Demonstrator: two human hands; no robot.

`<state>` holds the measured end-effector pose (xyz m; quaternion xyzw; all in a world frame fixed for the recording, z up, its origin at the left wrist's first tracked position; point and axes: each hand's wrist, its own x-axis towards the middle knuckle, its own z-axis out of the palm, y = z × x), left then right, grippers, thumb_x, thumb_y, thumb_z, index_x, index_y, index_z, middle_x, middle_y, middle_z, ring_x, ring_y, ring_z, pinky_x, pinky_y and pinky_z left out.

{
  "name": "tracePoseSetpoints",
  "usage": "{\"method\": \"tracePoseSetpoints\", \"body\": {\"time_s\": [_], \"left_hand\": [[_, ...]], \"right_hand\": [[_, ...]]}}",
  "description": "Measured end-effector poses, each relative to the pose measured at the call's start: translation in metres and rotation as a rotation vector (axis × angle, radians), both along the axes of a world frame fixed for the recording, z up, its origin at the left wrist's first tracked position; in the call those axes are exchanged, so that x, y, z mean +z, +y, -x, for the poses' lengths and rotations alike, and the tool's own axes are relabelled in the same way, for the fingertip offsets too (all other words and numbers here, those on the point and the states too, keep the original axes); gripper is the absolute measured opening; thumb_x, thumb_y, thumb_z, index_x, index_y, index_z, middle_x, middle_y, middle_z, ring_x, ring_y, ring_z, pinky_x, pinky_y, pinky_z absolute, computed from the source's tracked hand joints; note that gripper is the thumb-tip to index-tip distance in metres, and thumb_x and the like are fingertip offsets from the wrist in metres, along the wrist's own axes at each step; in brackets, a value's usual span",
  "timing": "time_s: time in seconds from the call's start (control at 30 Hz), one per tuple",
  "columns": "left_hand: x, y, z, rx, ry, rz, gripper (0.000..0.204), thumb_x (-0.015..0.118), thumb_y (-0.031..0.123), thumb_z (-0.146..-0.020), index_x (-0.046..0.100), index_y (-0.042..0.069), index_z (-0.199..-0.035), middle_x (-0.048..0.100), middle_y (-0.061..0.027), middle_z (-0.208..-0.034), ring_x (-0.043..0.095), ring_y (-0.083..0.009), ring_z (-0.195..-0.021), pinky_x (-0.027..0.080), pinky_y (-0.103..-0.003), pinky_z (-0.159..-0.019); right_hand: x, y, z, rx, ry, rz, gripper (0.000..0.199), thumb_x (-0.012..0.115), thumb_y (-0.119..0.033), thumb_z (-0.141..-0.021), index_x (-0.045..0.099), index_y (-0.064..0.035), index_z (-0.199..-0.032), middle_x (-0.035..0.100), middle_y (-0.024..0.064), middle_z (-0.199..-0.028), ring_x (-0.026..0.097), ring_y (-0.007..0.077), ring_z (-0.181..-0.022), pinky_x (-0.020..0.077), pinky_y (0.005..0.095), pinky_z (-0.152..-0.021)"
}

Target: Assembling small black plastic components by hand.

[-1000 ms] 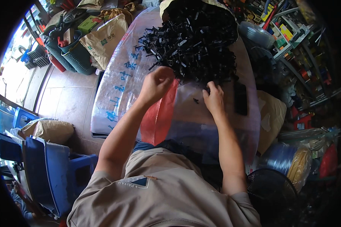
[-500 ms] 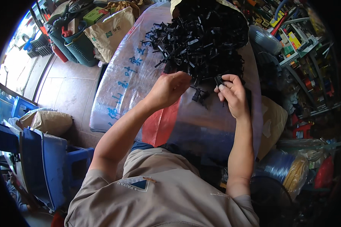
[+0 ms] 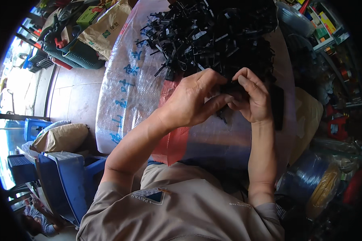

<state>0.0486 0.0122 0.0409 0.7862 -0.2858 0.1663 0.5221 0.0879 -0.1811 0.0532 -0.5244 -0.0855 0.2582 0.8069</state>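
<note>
A heap of small black plastic parts (image 3: pixel 205 36) lies on a white woven sack (image 3: pixel 120 100) with blue writing and a red stripe. Just in front of the heap, my two hands meet over one small black plastic part (image 3: pixel 229 88). My left hand (image 3: pixel 193 96) is closed, its fingers curled and its thumb stretched toward the right fingertips. With bent fingers and thumb, my right hand (image 3: pixel 253 96) pinches the same part. Fingers and the dark heap behind hide most of its shape. Below the hands, a few loose black parts (image 3: pixel 222 116) show on the sack.
On the left are a blue plastic stool (image 3: pixel 36 126), a tan sack (image 3: pixel 64 136) and a large blue plastic bin (image 3: pixel 68 180). Green buckets (image 3: pixel 76 52) and a paper bag (image 3: pixel 106 32) stand far left. Plastic-wrapped coils (image 3: pixel 321 188) lie at right. A person (image 3: pixel 42 219) shows at lower left.
My left hand has moved right to meet my right hand at the black part. The view has shifted, and a person shows more fully at lower left.
</note>
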Motion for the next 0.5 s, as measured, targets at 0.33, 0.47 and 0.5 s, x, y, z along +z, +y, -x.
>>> {"method": "tracePoseSetpoints", "body": {"time_s": [0.33,0.47,0.5], "left_hand": [[-0.021,-0.015,0.014,0.058,0.196,0.261,0.015,0.059,0.002,-0.088,0.056,-0.001,-0.102,0.063,-0.0121,-0.078,0.065,-0.0212,-0.069,0.050,-0.031,-0.059],[-0.022,-0.015,0.022,0.020,0.331,0.204,0.015,0.055,-0.001,-0.091,0.056,-0.004,-0.106,0.062,-0.0100,-0.092,0.063,-0.0152,-0.087,0.051,-0.028,-0.075],[-0.023,-0.015,0.023,0.022,0.327,0.206,0.015,0.055,-0.001,-0.091,0.056,-0.004,-0.106,0.062,-0.0100,-0.092,0.063,-0.0152,-0.087,0.051,-0.028,-0.075]], "right_hand": [[-0.030,0.005,0.024,-0.114,-0.557,0.120,0.017,0.058,-0.004,-0.093,0.060,-0.0004,-0.110,0.059,0.0036,-0.104,0.055,0.0054,-0.076,0.0488,0.0215,-0.071],[-0.034,0.007,0.033,-0.174,-0.468,0.102,0.016,0.058,-0.001,-0.091,0.060,-0.0001,-0.107,0.060,0.0031,-0.097,0.056,0.0054,-0.076,0.0487,0.0208,-0.069],[-0.036,0.008,0.034,-0.172,-0.471,0.103,0.016,0.058,-0.001,-0.091,0.060,-0.0001,-0.107,0.060,0.0031,-0.097,0.056,0.0054,-0.076,0.0487,0.0208,-0.069]]}}
